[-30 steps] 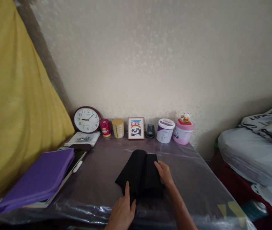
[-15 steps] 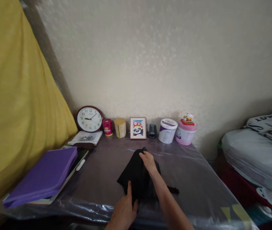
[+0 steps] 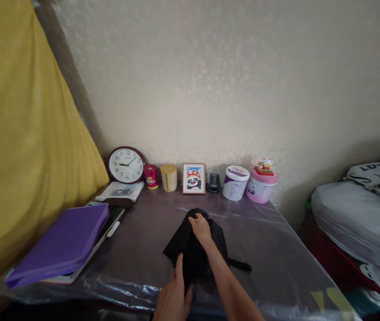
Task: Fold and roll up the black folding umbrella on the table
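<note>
A black cloth item with a strap [image 3: 240, 265], perhaps a bag, lies in a loose heap at the middle of the table. I cannot tell its exact kind; the black cloth [image 3: 179, 243] rises in soft folds. Toward its far end, my right hand [image 3: 200, 228] has its fingers bent onto the fabric and seems to pinch a fold. At the near edge, my left hand [image 3: 173, 299] rests with its index finger stretched along the cloth and its thumb spread apart. The strap sticks out to the right on the tabletop.
Plastic covers the table [image 3: 136, 249]. Along the wall stand a clock [image 3: 127, 166], a red tin [image 3: 151, 177], a yellow-lidded can [image 3: 169, 178], a panda picture frame [image 3: 194, 179], a dark device [image 3: 213, 183] and two tubs [image 3: 235, 183]. Purple folders [image 3: 59, 243] lie left.
My right hand has shifted slightly left and nearer on the cloth, and the folds at the far end have changed shape. My left hand has stayed nearly in place.
</note>
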Available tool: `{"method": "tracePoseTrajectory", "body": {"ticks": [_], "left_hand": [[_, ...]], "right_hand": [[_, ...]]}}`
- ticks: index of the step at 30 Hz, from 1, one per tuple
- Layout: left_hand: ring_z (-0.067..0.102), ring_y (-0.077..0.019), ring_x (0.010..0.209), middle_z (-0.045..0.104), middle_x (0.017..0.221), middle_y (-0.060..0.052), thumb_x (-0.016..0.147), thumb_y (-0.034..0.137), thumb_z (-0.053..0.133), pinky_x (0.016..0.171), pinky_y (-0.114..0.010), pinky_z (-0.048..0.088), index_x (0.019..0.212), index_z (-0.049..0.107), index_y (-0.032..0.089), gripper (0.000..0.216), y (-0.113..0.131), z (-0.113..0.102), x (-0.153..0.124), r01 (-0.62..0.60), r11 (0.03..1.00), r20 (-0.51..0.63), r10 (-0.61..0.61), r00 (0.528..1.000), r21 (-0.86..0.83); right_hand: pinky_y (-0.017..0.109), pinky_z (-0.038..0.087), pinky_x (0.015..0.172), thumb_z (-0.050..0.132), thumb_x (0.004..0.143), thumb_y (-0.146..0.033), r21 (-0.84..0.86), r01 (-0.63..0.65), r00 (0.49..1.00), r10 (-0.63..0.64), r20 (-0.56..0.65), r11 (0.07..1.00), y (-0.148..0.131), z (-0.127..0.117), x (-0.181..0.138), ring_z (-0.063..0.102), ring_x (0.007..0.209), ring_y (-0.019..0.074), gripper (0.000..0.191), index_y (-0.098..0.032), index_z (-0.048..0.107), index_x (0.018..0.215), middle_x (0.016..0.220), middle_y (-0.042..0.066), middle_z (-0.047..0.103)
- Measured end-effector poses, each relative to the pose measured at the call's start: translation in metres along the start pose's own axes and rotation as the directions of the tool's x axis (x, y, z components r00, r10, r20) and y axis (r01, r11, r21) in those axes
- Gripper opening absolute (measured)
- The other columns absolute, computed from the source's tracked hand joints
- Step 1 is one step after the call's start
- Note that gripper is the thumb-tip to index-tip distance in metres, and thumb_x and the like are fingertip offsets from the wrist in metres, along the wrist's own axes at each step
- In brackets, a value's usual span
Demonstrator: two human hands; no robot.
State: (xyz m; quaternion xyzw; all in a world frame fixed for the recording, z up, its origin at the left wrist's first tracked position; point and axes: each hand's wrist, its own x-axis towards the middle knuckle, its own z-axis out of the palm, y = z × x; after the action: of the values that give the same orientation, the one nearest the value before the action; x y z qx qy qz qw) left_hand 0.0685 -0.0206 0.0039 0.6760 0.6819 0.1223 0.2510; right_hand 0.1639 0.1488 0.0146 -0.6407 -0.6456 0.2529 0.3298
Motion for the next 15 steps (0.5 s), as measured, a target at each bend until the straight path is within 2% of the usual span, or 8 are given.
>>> {"method": "tracePoseTrajectory", "body": {"ticks": [4,9,12,15], "left_hand": [[0.061,-0.0158,0.083,0.052,0.114,-0.010,0.081,0.017,0.039,0.066,-0.022,0.041,0.137,-0.013,0.029,0.077,0.006,-0.006,0.001,-0.036,0.995,0.040,0.032,0.999,0.093],[0.062,-0.0185,0.081,0.054,0.106,-0.009,0.079,0.009,0.038,0.065,-0.025,0.042,0.136,-0.004,0.037,0.076,0.010,-0.005,0.011,-0.044,0.982,0.091,0.028,0.995,0.183],[0.062,-0.0212,0.082,0.057,0.102,-0.009,0.080,0.009,0.036,0.067,-0.028,0.042,0.137,-0.001,0.035,0.073,0.010,-0.001,0.013,-0.046,0.978,0.105,0.025,0.994,0.201],[0.061,-0.0207,0.084,0.057,0.103,-0.010,0.079,0.010,0.038,0.069,-0.027,0.042,0.138,-0.004,0.029,0.075,0.010,0.000,0.013,-0.038,0.981,0.088,0.022,0.996,0.190]], "right_hand": [[0.027,0.042,0.068,0.048,0.081,-0.030,-0.058,0.017,1.000,-0.016,0.021,0.998,-0.005,0.000,-0.003,0.063,0.088,0.0234,0.030,-0.015,0.055,0.105,0.082,0.009,0.070],[0.027,0.041,0.064,0.047,0.081,-0.028,-0.089,0.050,0.998,-0.046,0.041,0.995,-0.009,0.002,-0.005,0.064,0.083,0.0236,0.029,-0.012,0.055,0.104,0.077,0.010,0.070],[0.025,0.042,0.064,0.047,0.082,-0.028,-0.072,0.098,0.993,-0.092,0.073,0.993,-0.012,0.000,-0.008,0.065,0.079,0.0208,0.030,-0.013,0.054,0.105,0.070,0.006,0.069],[0.022,0.042,0.064,0.046,0.083,-0.027,-0.024,0.181,0.976,-0.177,0.131,0.983,-0.015,-0.008,-0.020,0.064,0.072,0.0152,0.026,-0.018,0.055,0.106,0.065,-0.001,0.068]]}}
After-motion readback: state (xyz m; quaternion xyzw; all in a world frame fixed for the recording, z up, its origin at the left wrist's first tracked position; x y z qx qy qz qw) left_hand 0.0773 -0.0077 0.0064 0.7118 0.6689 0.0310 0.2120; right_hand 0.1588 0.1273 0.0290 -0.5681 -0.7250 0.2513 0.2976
